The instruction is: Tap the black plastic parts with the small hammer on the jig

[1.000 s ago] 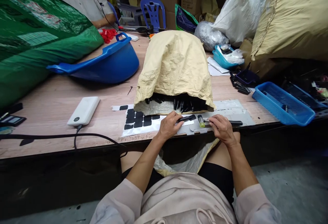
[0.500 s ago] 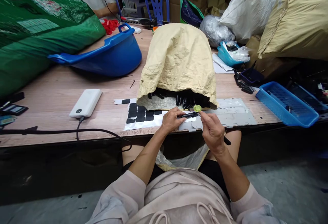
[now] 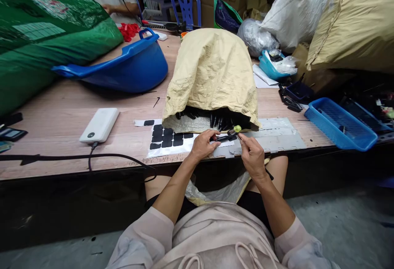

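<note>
My left hand [image 3: 203, 145] pinches a small black part [image 3: 227, 138] just above the table's front edge. My right hand [image 3: 252, 156] is closed round a thin black tool whose yellow-green tip [image 3: 237, 128] touches the far end of that part. Both hands hover over a grey sheet [image 3: 277, 140]. Left of them lies a white sheet of black square pads [image 3: 168, 141]. Behind them a tan sack [image 3: 212, 74] lies open, with several black parts [image 3: 221, 121] showing in its mouth.
A white power bank [image 3: 100, 124] with a black cable [image 3: 76, 156] lies at the left. A blue tub [image 3: 129, 66] and a green sack [image 3: 46, 35] stand behind it. A blue tray [image 3: 340, 123] sits at the right. Another person's arm [image 3: 118, 8] shows at the far side.
My right hand lifted the tool off the table and swung its yellow-green tip up to the black part held in my left hand. The left hand barely moved.
</note>
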### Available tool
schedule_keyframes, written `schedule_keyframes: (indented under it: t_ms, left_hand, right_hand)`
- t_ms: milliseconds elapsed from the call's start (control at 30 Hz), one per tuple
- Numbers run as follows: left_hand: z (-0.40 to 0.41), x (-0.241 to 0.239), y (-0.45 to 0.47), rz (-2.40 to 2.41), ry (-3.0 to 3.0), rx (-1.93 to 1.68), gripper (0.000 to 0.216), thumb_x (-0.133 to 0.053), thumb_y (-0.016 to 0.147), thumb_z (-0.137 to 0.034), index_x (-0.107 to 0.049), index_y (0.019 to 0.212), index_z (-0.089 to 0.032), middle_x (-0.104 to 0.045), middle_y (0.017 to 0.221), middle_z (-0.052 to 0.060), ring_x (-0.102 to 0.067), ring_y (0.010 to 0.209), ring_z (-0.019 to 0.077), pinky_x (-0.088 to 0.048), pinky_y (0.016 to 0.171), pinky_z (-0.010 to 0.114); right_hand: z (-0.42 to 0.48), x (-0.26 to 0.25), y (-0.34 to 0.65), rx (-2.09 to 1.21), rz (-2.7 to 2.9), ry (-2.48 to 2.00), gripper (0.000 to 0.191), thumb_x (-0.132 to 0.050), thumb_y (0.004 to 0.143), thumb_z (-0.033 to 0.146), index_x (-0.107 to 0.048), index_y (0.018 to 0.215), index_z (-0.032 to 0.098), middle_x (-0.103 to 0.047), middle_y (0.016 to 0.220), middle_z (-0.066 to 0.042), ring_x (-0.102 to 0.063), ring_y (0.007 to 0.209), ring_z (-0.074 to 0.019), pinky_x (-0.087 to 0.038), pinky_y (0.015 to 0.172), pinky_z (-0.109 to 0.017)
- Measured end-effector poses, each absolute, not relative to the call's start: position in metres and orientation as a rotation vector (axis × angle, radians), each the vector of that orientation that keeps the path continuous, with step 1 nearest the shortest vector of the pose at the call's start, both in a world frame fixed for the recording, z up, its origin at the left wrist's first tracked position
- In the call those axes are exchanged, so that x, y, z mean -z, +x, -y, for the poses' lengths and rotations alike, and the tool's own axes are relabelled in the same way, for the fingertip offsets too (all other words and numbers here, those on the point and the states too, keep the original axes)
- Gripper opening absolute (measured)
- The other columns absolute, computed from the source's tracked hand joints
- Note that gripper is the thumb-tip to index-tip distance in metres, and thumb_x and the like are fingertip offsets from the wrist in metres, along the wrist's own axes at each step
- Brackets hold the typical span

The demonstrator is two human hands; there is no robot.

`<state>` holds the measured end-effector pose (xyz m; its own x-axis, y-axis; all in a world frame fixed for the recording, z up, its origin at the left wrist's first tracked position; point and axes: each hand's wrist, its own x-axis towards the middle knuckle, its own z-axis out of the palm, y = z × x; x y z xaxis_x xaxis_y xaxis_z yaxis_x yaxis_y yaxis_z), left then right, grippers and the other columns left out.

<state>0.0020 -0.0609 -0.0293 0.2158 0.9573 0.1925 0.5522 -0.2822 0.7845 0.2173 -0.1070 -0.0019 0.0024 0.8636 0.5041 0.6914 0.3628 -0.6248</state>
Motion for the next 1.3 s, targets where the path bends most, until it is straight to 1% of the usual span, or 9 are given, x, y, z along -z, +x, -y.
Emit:
schedule_keyframes:
  t_ms: [100, 167, 467, 667, 833, 1000, 1067, 1200, 1300]
  left_hand:
    - [0.061, 0.031, 0.001, -1.363, 1.928, -0.924, 0.022, -0.071, 0.082, -0.020, -0.078, 0.103, -0.022, -0.071, 0.094, 0.002, -0.066, 0.087, 0.0175, -0.052, 0.080, 0.029]
    - [0.061, 0.032, 0.001, -1.361, 1.922, -0.930, 0.020, -0.071, 0.083, -0.019, -0.079, 0.101, -0.021, -0.071, 0.095, 0.003, -0.066, 0.088, 0.0175, -0.052, 0.081, 0.029]
    - [0.064, 0.031, 0.001, -1.378, 1.919, -0.924, 0.029, -0.074, 0.077, -0.015, -0.080, 0.105, -0.021, -0.068, 0.092, 0.002, -0.065, 0.085, 0.0166, -0.052, 0.080, 0.028]
    - [0.065, 0.028, 0.003, -1.392, 1.990, -0.912, 0.041, -0.075, 0.077, -0.017, -0.075, 0.118, -0.024, -0.068, 0.092, 0.001, -0.065, 0.088, 0.0185, -0.052, 0.084, 0.030]
    - [0.064, 0.030, 0.003, -1.403, 2.001, -0.879, 0.022, -0.070, 0.086, -0.022, -0.077, 0.107, -0.022, -0.068, 0.094, 0.002, -0.064, 0.084, 0.0170, -0.050, 0.079, 0.028]
    - [0.063, 0.033, 0.001, -1.395, 2.008, -0.891, 0.019, -0.066, 0.091, -0.025, -0.077, 0.106, -0.023, -0.068, 0.093, 0.002, -0.066, 0.090, 0.0179, -0.051, 0.084, 0.029]
    - [0.063, 0.033, 0.001, -1.391, 2.018, -0.894, 0.019, -0.065, 0.092, -0.026, -0.077, 0.106, -0.023, -0.068, 0.094, 0.002, -0.066, 0.091, 0.0182, -0.051, 0.086, 0.030]
    - [0.063, 0.033, 0.002, -1.397, 2.025, -0.892, 0.018, -0.065, 0.092, -0.026, -0.077, 0.105, -0.023, -0.068, 0.095, 0.002, -0.066, 0.091, 0.0185, -0.051, 0.086, 0.030]
    - [0.064, 0.031, 0.002, -1.402, 2.027, -0.887, 0.019, -0.067, 0.090, -0.025, -0.076, 0.106, -0.023, -0.069, 0.095, 0.002, -0.065, 0.088, 0.0179, -0.051, 0.083, 0.030]
  right_hand:
    - [0.105, 0.008, 0.220, -0.303, 1.694, -1.370, 0.033, -0.052, 0.102, 0.025, -0.074, 0.126, 0.027, -0.076, 0.106, -0.009, -0.072, 0.098, -0.0250, -0.059, 0.090, -0.040]
    - [0.105, 0.012, 0.221, -0.317, 1.679, -1.375, 0.032, -0.052, 0.102, 0.026, -0.074, 0.124, 0.026, -0.077, 0.106, -0.009, -0.072, 0.098, -0.0249, -0.059, 0.089, -0.040]
    - [0.103, 0.016, 0.221, -0.324, 1.676, -1.390, 0.031, -0.052, 0.102, 0.024, -0.075, 0.122, 0.024, -0.078, 0.109, -0.010, -0.073, 0.101, -0.0250, -0.060, 0.090, -0.040]
    - [0.102, 0.017, 0.222, -0.384, 1.629, -1.387, 0.030, -0.054, 0.100, 0.024, -0.076, 0.120, 0.024, -0.078, 0.108, -0.010, -0.073, 0.100, -0.0252, -0.059, 0.092, -0.041]
    - [0.100, 0.019, 0.225, -0.478, 1.543, -1.405, 0.030, -0.056, 0.097, 0.026, -0.077, 0.118, 0.022, -0.078, 0.113, -0.011, -0.072, 0.105, -0.0264, -0.058, 0.094, -0.042]
    - [0.098, 0.017, 0.226, -0.564, 1.493, -1.424, 0.032, -0.056, 0.096, 0.029, -0.077, 0.118, 0.020, -0.078, 0.116, -0.011, -0.072, 0.107, -0.0260, -0.056, 0.099, -0.042]
    - [0.097, 0.017, 0.226, -0.585, 1.480, -1.428, 0.033, -0.056, 0.095, 0.030, -0.078, 0.118, 0.020, -0.078, 0.115, -0.010, -0.073, 0.103, -0.0255, -0.056, 0.097, -0.042]
    - [0.097, 0.017, 0.226, -0.658, 1.429, -1.431, 0.034, -0.056, 0.095, 0.032, -0.077, 0.120, 0.019, -0.079, 0.108, -0.010, -0.073, 0.086, -0.0226, -0.059, 0.089, -0.040]
    - [0.097, 0.018, 0.226, -0.670, 1.419, -1.432, 0.035, -0.056, 0.095, 0.033, -0.076, 0.120, 0.019, -0.078, 0.109, -0.010, -0.073, 0.085, -0.0222, -0.059, 0.087, -0.040]
